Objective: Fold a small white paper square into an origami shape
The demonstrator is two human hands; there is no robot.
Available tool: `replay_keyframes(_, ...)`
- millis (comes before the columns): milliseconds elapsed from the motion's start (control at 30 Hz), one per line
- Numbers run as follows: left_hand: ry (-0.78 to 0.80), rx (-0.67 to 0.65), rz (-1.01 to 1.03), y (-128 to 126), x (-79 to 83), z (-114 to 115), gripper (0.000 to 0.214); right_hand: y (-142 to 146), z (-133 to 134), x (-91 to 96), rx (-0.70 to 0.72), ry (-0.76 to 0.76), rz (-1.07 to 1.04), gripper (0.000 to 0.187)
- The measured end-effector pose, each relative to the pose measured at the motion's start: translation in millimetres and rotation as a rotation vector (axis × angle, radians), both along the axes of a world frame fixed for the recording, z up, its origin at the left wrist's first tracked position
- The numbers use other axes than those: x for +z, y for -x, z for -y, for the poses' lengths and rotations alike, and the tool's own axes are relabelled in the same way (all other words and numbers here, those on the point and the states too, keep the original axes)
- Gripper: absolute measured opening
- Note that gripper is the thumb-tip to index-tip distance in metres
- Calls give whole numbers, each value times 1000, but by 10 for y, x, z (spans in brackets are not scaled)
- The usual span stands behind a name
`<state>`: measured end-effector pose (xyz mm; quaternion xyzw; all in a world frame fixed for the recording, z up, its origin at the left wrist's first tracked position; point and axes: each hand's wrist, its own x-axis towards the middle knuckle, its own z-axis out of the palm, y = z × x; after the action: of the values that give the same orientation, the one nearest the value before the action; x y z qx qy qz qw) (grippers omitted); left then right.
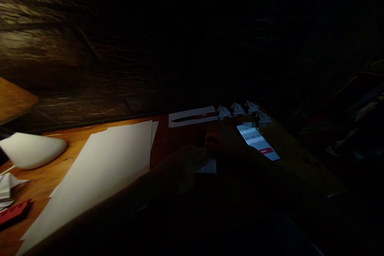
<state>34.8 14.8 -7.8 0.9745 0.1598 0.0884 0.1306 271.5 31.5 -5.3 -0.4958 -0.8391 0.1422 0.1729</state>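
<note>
The scene is very dark. My left hand reaches in from the lower left, its fingers curled onto a small white paper piece on the wooden table. My right hand sits just behind that paper, next to a lit phone showing a timer. Shadow hides the right hand's fingers.
Large white sheets lie to the left. A white lamp head is at the far left, with a folded paper and a red object below it. At the back lie a knife on paper and several folded paper shapes.
</note>
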Motion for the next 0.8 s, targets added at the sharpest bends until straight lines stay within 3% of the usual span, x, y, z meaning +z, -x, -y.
replay_keyframes(267, -14, -31, 7, 20, -44, -45, 73, 25, -16, -20, -44, 12, -43, 15)
replay_keyframes(467, 77, 15, 61, 49, -32, -59, 76, 68, 35, 41, -110, 31, -60, 13)
replay_keyframes(800, 84, -17, 60, 38, 27, -61, 74, 64, 22, 43, -102, 55, -71, 12)
